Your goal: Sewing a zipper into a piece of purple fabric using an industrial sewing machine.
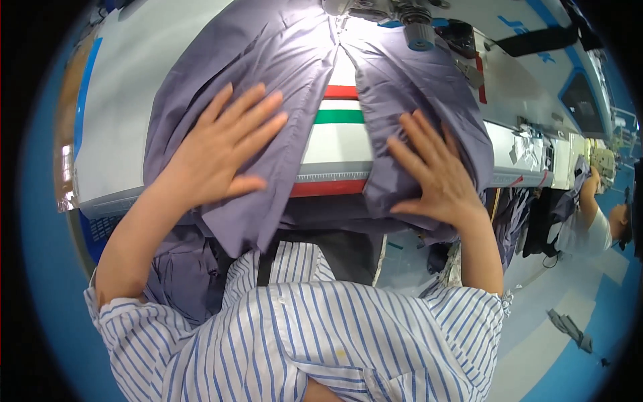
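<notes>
Purple-grey fabric (295, 74) is draped over a white sewing table (335, 144), parted down the middle into two panels that meet near the sewing machine (408, 20) at the top. My left hand (224, 144) lies on the left panel, fingers spread and pointing up to the right. On the right panel rests my right hand (435, 174), its fingers stretched out toward the upper left. Neither hand grips the cloth. Where the two panels meet, a bright lamp glare hides the detail under the machine head.
Between the panels show red tape, green tape (338, 116) and a ruler strip (335, 177) along the table's near edge. More purple cloth (187, 268) hangs by my lap at left. At far right a co-worker (589, 221) sits by another machine. A dark cloth scrap (569, 328) lies on the floor.
</notes>
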Demonstrator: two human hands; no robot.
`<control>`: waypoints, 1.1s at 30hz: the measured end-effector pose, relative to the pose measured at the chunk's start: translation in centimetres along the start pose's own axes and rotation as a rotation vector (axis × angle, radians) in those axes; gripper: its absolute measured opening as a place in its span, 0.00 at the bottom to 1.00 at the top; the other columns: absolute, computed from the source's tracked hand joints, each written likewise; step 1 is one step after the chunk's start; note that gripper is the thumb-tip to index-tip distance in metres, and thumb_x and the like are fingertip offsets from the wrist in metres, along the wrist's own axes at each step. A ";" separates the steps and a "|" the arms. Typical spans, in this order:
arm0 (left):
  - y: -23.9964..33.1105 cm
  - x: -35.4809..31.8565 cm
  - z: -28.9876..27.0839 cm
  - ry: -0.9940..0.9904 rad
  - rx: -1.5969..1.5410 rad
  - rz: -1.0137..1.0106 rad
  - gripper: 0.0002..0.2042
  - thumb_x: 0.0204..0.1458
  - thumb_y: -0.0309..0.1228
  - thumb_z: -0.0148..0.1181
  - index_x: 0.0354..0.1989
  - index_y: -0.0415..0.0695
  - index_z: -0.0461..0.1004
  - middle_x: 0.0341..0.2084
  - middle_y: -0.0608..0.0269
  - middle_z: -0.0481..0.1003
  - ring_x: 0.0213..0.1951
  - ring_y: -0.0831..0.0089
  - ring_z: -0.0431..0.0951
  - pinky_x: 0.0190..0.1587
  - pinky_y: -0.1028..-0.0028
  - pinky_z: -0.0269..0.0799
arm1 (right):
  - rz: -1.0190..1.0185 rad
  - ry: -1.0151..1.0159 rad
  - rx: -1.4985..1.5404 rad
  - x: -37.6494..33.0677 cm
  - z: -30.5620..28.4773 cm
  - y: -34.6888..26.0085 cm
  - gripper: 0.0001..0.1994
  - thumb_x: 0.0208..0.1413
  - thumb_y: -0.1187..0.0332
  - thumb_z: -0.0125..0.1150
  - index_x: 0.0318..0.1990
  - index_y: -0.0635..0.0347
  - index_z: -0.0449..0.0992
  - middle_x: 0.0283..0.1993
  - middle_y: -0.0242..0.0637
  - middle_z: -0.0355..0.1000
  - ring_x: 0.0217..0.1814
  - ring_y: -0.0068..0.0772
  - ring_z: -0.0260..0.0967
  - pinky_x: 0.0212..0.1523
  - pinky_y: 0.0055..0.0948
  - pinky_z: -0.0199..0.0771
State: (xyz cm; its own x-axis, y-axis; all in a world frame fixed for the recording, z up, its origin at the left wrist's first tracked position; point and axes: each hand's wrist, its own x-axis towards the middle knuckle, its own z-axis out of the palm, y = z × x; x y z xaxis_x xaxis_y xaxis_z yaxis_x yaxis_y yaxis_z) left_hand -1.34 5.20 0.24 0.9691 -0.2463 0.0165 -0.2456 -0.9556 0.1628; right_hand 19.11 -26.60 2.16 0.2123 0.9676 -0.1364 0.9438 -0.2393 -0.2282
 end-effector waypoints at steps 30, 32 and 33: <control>18.6 3.8 8.8 0.239 -1.094 -0.223 0.15 0.55 0.34 0.60 0.21 0.36 0.69 0.18 0.50 0.72 0.22 0.53 0.72 0.26 0.62 0.67 | 0.078 0.599 0.120 -1.0 3.3 -7.8 0.09 0.45 0.67 0.71 0.29 0.58 0.76 0.29 0.32 0.71 0.23 0.34 0.69 0.22 0.29 0.66; 18.5 3.8 8.7 0.302 -1.077 -0.188 0.15 0.54 0.34 0.61 0.21 0.37 0.69 0.18 0.51 0.72 0.22 0.53 0.72 0.27 0.61 0.68 | 0.115 0.506 0.156 -0.8 3.4 -8.0 0.11 0.47 0.64 0.70 0.26 0.58 0.74 0.25 0.32 0.67 0.21 0.33 0.67 0.21 0.30 0.65; 18.4 3.8 8.5 0.244 -1.055 -0.179 0.16 0.54 0.34 0.61 0.20 0.37 0.69 0.19 0.51 0.72 0.23 0.53 0.73 0.28 0.60 0.68 | 0.132 0.495 0.150 -0.7 3.5 -8.0 0.11 0.47 0.64 0.70 0.26 0.58 0.74 0.25 0.32 0.67 0.21 0.33 0.67 0.21 0.30 0.65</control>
State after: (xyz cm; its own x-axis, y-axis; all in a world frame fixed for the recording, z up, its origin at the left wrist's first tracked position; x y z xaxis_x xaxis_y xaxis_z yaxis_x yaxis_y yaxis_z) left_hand -2.37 -14.70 -5.13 0.9959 0.0322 0.0842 -0.0692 -0.3268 0.9426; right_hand 10.50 -25.59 0.75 0.4552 0.8421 0.2892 0.8619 -0.3352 -0.3805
